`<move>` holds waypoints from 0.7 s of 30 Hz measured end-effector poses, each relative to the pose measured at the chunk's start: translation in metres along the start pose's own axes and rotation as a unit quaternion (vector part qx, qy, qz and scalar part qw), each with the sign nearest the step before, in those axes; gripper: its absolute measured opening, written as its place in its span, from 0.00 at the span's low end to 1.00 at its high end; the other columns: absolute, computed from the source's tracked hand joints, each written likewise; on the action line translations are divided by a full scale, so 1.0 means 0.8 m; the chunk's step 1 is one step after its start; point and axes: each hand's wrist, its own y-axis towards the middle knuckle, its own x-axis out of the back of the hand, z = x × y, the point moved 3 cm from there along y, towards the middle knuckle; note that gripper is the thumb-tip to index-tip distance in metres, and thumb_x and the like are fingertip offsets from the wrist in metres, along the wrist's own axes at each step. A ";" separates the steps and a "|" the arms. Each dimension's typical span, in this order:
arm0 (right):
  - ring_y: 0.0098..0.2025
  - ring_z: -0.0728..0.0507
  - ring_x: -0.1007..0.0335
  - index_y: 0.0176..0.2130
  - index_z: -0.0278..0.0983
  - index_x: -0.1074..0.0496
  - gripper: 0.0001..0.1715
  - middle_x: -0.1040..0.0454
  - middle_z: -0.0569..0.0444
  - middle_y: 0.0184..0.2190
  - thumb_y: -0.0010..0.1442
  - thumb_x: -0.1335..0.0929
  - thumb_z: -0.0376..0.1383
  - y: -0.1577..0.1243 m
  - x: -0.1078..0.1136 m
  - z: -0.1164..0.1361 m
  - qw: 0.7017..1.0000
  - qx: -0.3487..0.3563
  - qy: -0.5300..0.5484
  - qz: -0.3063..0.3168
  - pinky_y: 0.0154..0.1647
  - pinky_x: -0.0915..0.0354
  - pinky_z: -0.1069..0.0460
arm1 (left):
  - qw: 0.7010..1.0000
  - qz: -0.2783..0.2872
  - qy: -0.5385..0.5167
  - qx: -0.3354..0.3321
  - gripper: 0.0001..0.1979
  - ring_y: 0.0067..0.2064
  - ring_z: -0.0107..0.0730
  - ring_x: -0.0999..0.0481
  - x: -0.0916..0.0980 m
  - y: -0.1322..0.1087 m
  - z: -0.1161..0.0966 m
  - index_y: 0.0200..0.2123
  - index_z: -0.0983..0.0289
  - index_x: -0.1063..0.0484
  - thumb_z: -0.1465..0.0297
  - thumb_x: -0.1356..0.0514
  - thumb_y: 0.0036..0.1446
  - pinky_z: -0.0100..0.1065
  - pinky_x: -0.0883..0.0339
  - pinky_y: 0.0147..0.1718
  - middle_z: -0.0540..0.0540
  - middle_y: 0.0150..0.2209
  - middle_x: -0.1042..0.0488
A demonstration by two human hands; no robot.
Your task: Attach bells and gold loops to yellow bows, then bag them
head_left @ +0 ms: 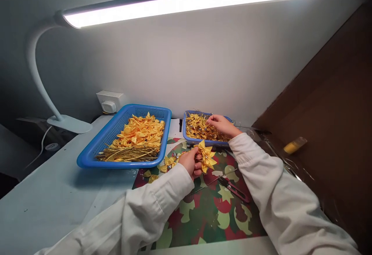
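Observation:
My left hand (190, 162) is closed around a gold ribbon flower (207, 158), whose pointed petals stick out past the fingers on the right. Several gold ribbon bows (168, 163) with small shiny beads lie on the mat just left of that hand. Over the small blue basket (184, 131) my right hand (221, 125) pinches its thumb and fingers together. Whatever is between those fingertips is too small to make out. Gold bows with wire stems and beads (200, 126) fill this basket.
A larger blue basket (122, 165) holds gold bows and a bundle of gold wire stems (128, 153). Thread snips (235, 190) lie on the camouflage-patterned mat (203, 220). A white lamp (69, 123) arches overhead. A brown panel (328, 104) borders the right side.

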 end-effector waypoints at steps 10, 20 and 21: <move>0.30 0.49 0.34 0.27 0.36 0.35 0.13 0.24 0.52 0.31 0.49 0.34 0.44 -0.010 0.007 0.017 0.994 -0.012 0.108 0.016 0.30 0.41 0.54 | 1.000 -0.001 0.004 -0.013 0.15 0.11 0.11 0.52 -0.001 -0.001 0.003 0.23 0.65 0.42 0.66 0.39 0.55 0.19 0.63 0.10 0.42 0.19 0.42; 0.28 0.49 0.35 0.28 0.37 0.36 0.14 0.26 0.53 0.28 0.51 0.36 0.46 -0.024 0.028 0.026 0.994 0.010 0.103 0.019 0.30 0.41 0.54 | 1.000 -0.007 0.015 -0.019 0.16 0.11 0.11 0.52 -0.003 -0.003 0.003 0.20 0.66 0.41 0.68 0.42 0.58 0.19 0.62 0.10 0.42 0.17 0.43; 0.28 0.49 0.35 0.28 0.37 0.36 0.14 0.26 0.53 0.27 0.52 0.37 0.45 -0.025 0.032 0.026 0.995 0.014 0.096 0.015 0.30 0.40 0.54 | 1.000 -0.007 0.016 -0.019 0.16 0.11 0.11 0.52 -0.004 -0.004 0.002 0.21 0.66 0.41 0.68 0.42 0.58 0.19 0.62 0.10 0.42 0.17 0.43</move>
